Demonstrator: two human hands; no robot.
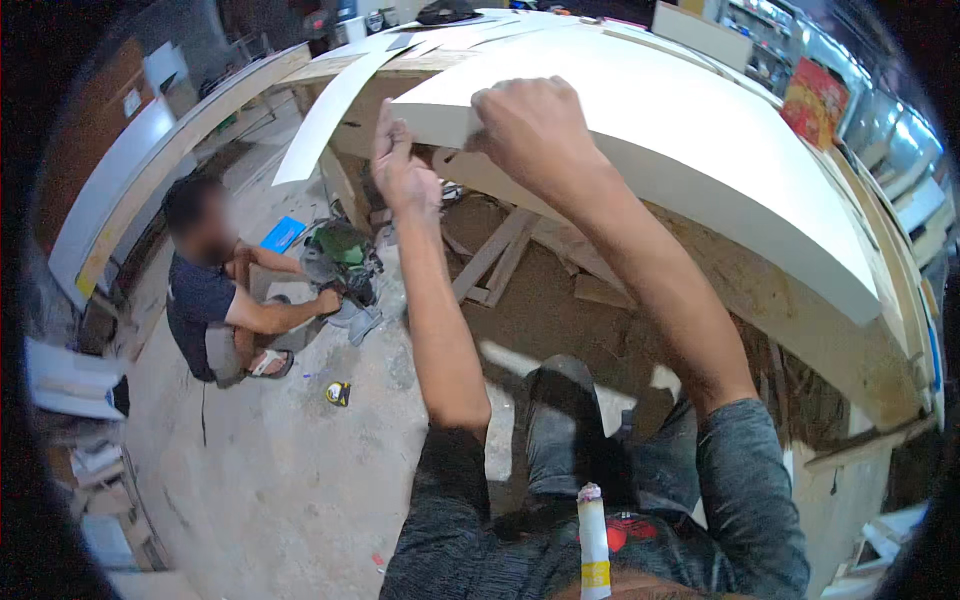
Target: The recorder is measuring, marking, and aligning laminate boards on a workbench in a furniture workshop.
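A thick white board [660, 130] with a curved front edge lies on the workbench. At its left corner my left hand [405, 175] is raised, fingers stretched upward against the board's end. My right hand [535, 115] is closed in a fist over the front edge, a little to the right of the left hand. What its fingers hold, if anything, is hidden behind the knuckles. A narrow white strip [335, 110] hangs off the bench to the left of my left hand.
A person [215, 280] crouches on the floor at left beside a green and grey bundle [345, 250] and a blue flat box [283, 235]. A tape measure [338, 394] lies nearby. Wood offcuts [500, 255] lie under the bench. A cigarette [593, 545] shows at the lower edge.
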